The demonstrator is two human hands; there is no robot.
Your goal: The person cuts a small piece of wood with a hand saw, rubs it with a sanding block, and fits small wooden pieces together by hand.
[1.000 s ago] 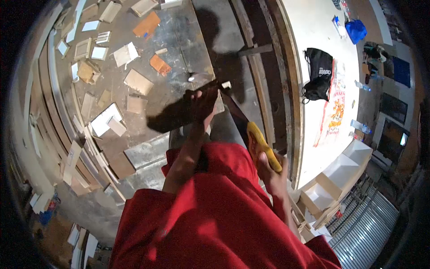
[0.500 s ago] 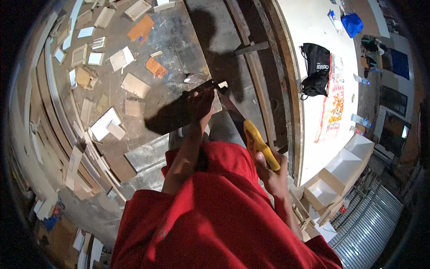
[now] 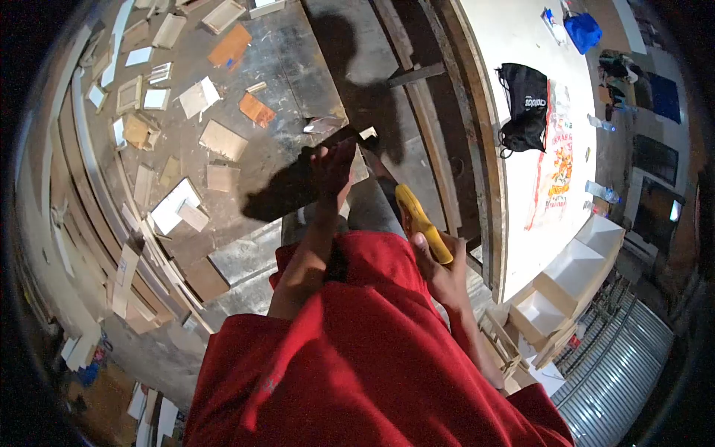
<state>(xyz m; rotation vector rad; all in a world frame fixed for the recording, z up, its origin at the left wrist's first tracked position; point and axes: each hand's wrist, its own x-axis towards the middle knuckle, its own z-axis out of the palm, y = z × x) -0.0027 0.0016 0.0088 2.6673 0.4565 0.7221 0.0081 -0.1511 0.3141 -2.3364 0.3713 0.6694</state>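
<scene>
My right hand [image 3: 443, 272] is closed round the yellow handle of a handsaw [image 3: 418, 216]. The saw's dark blade [image 3: 383, 173] points forward and slightly left, its tip close to my left hand. In deep shadow, my left hand [image 3: 335, 167] is bent down at the edge of a large brown sheet [image 3: 290, 82]. Its fingers look curled over something dark that I cannot make out. Just past the blade's tip is a small pale wood end [image 3: 369, 133]. My knees, in grey, lie under both hands.
Wood offcuts [image 3: 223, 140] and small frames lie scattered over the sheet at left. Long boards [image 3: 97, 186] run along the far left. On the right, a white-topped table [image 3: 514, 253] bears a black drawstring bag [image 3: 523, 108]. Open wooden boxes [image 3: 540, 313] stand below it.
My right hand has pushed the saw forward and left, so its handle is nearer my left hand. My left hand stays in about the same place.
</scene>
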